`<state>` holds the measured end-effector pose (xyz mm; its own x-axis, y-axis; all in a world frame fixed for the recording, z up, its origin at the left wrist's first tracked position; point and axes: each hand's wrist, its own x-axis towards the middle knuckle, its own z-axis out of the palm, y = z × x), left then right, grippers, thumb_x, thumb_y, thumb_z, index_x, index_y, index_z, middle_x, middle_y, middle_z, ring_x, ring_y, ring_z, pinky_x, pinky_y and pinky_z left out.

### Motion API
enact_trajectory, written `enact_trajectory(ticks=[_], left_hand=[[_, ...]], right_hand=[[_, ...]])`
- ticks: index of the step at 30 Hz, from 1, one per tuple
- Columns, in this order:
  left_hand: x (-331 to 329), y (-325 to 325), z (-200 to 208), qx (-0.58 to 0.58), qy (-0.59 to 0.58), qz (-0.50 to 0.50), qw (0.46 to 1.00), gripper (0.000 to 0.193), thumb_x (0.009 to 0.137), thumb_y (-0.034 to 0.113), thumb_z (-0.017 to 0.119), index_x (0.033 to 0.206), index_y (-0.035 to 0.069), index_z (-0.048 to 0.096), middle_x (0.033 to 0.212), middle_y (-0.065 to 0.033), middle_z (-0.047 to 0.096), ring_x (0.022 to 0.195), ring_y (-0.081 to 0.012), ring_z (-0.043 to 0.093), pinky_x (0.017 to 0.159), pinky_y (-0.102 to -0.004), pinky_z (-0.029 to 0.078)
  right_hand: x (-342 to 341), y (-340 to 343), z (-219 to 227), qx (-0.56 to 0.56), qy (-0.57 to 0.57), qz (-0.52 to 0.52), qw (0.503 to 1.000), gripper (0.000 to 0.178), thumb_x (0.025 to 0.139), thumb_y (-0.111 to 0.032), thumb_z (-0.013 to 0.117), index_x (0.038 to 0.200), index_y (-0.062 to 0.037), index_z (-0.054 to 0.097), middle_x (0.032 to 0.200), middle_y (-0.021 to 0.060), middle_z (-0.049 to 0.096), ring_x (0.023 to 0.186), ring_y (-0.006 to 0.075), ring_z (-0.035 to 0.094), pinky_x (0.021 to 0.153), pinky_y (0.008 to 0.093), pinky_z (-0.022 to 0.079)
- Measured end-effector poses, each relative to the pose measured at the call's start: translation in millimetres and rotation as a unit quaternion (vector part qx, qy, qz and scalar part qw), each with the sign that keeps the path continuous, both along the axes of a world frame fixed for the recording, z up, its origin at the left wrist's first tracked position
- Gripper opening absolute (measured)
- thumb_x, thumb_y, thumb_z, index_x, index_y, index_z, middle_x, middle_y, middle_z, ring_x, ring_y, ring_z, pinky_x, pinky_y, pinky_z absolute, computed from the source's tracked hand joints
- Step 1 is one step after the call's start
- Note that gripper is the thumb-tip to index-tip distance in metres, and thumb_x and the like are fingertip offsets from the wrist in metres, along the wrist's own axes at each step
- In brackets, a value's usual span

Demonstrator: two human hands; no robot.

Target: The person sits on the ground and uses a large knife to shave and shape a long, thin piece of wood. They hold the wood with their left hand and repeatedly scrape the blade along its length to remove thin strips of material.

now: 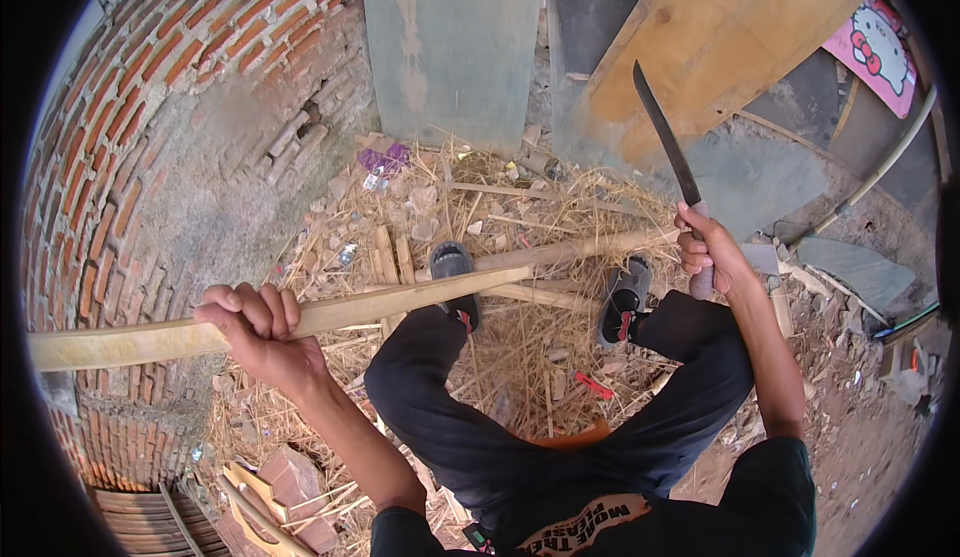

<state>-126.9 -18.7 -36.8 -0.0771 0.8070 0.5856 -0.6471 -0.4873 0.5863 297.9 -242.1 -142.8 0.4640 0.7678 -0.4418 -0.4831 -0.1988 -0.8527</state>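
Observation:
My left hand [262,329] is wrapped round a long pale strip of split bamboo or wood [390,304]. The strip runs from the far left edge to a tapered end above the ground between my feet. In my right hand [715,249] is a machete [664,129], gripped by its wrapped handle. Its long dark blade points up and slightly left, apart from the strip. A thick pole [570,249] lies across the ground just beyond my feet. Several shorter wooden pieces [392,257] lie near my left shoe.
Straw and shavings [520,377] cover the ground among rubble. A brick wall [150,137] rises on the left. At the back lean a grey-green board [455,52] and a tan wooden panel [715,37]. A red object [594,386] lies between my legs; a purple wrapper [383,160] lies farther off.

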Motion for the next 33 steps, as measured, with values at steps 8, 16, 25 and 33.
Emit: enact_trajectory(ticks=[8,16,25,33], left_hand=[[87,42,-78,-0.049,0.149,-0.051,0.986,0.039,0.108,0.040,0.047,0.089,0.006,0.049,0.057,0.0060,0.022,0.047,-0.0071,0.020,0.046,-0.0263,0.022],[108,39,-129,-0.017,0.183,-0.052,0.982,0.038,0.108,0.036,0.047,0.088,0.004,0.048,0.058,0.0039,0.026,0.049,-0.0079,0.024,0.049,-0.0273,0.026],[105,43,-155,-0.026,0.183,-0.033,0.982,0.044,0.109,0.042,0.042,0.087,0.005,0.048,0.059,0.0038,0.024,0.049,-0.0085,0.023,0.049,-0.0284,0.027],[87,34,-161,-0.115,0.115,-0.013,0.987,0.052,0.106,0.051,0.044,0.077,0.008,0.045,0.057,0.0041,0.024,0.047,-0.0082,0.020,0.049,-0.0279,0.022]], right_hand=[[-99,-18,-65,0.059,0.096,-0.038,0.993,0.039,0.098,-0.046,0.063,0.090,-0.0132,0.044,0.055,-0.0028,0.036,0.039,0.0060,0.029,0.040,0.0241,0.027],[-215,-8,-255,-0.072,0.176,-0.103,0.976,0.030,0.092,-0.032,0.069,0.084,-0.0114,0.048,0.055,-0.0034,0.038,0.041,0.0084,0.036,0.039,0.0281,0.029],[-240,-4,-321,-0.141,-0.022,0.001,0.990,0.032,0.094,-0.033,0.068,0.077,-0.0095,0.053,0.053,-0.0046,0.040,0.042,0.0079,0.037,0.039,0.0288,0.030],[-230,20,-336,-0.071,0.066,-0.036,0.995,0.048,0.101,-0.050,0.053,0.077,-0.0082,0.056,0.052,-0.0027,0.039,0.041,0.0080,0.038,0.039,0.0291,0.030]])
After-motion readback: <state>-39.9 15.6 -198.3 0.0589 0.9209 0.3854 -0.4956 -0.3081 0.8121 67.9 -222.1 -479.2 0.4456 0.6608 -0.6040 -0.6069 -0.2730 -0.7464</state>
